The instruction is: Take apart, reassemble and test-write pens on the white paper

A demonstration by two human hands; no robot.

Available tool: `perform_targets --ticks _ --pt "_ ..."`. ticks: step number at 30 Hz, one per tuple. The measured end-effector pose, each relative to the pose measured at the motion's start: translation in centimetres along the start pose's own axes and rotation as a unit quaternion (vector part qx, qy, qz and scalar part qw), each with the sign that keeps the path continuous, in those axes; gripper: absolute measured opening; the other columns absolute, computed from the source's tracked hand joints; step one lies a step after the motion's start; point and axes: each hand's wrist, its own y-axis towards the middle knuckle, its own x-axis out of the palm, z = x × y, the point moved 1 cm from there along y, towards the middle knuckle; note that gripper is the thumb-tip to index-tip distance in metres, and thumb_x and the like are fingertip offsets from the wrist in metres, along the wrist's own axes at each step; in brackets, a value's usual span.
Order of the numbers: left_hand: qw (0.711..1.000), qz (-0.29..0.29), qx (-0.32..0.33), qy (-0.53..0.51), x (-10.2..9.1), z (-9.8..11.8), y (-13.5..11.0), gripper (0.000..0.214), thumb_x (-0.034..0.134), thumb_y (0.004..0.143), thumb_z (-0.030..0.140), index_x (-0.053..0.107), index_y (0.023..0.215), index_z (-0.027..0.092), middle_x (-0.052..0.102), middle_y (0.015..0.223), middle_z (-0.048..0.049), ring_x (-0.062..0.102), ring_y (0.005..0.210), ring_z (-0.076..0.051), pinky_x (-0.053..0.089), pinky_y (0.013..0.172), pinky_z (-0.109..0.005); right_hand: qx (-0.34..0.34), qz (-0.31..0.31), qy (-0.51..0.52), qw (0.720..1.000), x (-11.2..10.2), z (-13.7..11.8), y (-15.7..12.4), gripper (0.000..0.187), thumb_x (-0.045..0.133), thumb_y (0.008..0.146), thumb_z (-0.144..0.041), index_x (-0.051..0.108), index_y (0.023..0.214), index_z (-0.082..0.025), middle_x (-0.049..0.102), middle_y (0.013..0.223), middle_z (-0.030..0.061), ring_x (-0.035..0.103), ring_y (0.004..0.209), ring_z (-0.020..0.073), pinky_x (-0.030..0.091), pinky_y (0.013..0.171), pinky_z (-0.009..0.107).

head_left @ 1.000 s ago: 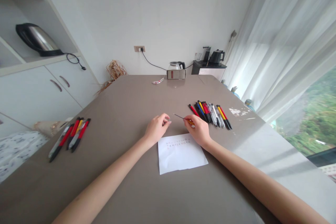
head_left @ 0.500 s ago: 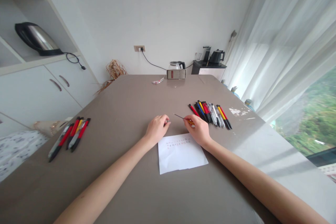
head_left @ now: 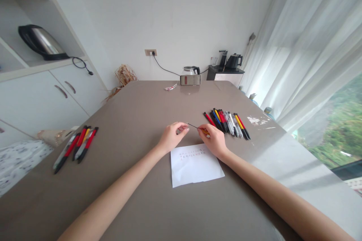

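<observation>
My right hand (head_left: 214, 140) is closed on an orange pen part with a thin refill (head_left: 195, 126) sticking out toward the left. My left hand (head_left: 172, 136) sits just left of the refill tip, fingers pinched on something small I cannot make out. Both hands rest on the brown table (head_left: 141, 113) just beyond a white sheet of paper (head_left: 195, 165) that carries a few lines of writing near its top edge.
A row of several pens (head_left: 227, 119) lies to the right of my hands, another group of pens (head_left: 75, 147) at the left edge. A metal box and glass kettle (head_left: 190, 76) stand at the far end, with a small wrapper (head_left: 170, 87) nearby.
My left hand has shifted a little to the right, bringing its fingertips closer to the refill tip. The right hand has stayed in place.
</observation>
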Motion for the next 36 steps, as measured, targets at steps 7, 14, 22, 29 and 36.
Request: perform_targets --ticks 7,14,22,29,36 --pt "0.984 -0.006 -0.056 -0.17 1.4 0.2 0.0 0.026 0.051 0.073 0.039 0.06 0.083 0.016 0.064 0.086 -0.0055 0.058 0.082 -0.015 0.044 0.077 -0.028 -0.03 -0.02 0.031 0.999 -0.1 -0.2 -0.1 0.015 0.043 0.081 -0.027 0.055 0.084 -0.02 0.06 0.076 0.0024 0.055 0.062 0.0112 0.042 0.058 0.022" --pt "0.953 0.027 -0.122 -0.274 1.8 0.2 0.0 0.029 0.054 0.07 0.04 0.058 0.082 0.014 0.063 0.085 -0.0077 0.059 0.079 -0.015 0.045 0.075 -0.029 -0.061 -0.035 0.035 0.997 0.0 -0.3 0.0 0.018 0.041 0.081 -0.028 0.056 0.087 -0.02 0.06 0.076 0.003 0.055 0.063 0.0117 0.043 0.059 0.023" --pt "0.914 0.107 -0.18 -0.346 0.4 -0.6 0.7 0.03 0.053 0.071 0.04 0.05 0.084 0.013 0.062 0.087 -0.0086 0.059 0.071 -0.012 0.046 0.064 -0.025 -0.043 -0.047 0.021 0.998 0.0 -0.2 0.1 0.016 0.041 0.082 -0.027 0.055 0.086 -0.02 0.06 0.078 0.003 0.055 0.068 0.0127 0.042 0.062 0.023" --pt "0.935 0.129 -0.179 -0.277 -0.5 -2.2 1.3 0.032 0.051 0.071 0.042 0.052 0.084 0.012 0.063 0.082 -0.0086 0.056 0.061 -0.01 0.044 0.054 -0.022 -0.039 -0.04 0.016 0.998 0.2 -0.1 0.1 0.016 0.041 0.082 -0.026 0.056 0.083 -0.02 0.06 0.077 0.0031 0.055 0.068 0.0128 0.042 0.062 0.023" --pt "0.983 0.055 -0.129 -0.114 0.1 -2.1 1.9 0.03 0.049 0.072 0.044 0.056 0.08 0.015 0.065 0.072 -0.0067 0.058 0.062 -0.015 0.045 0.058 -0.026 -0.027 -0.036 0.028 0.999 0.1 -0.1 0.3 0.016 0.041 0.082 -0.028 0.055 0.081 -0.02 0.06 0.076 0.0034 0.055 0.066 0.0131 0.043 0.061 0.024"
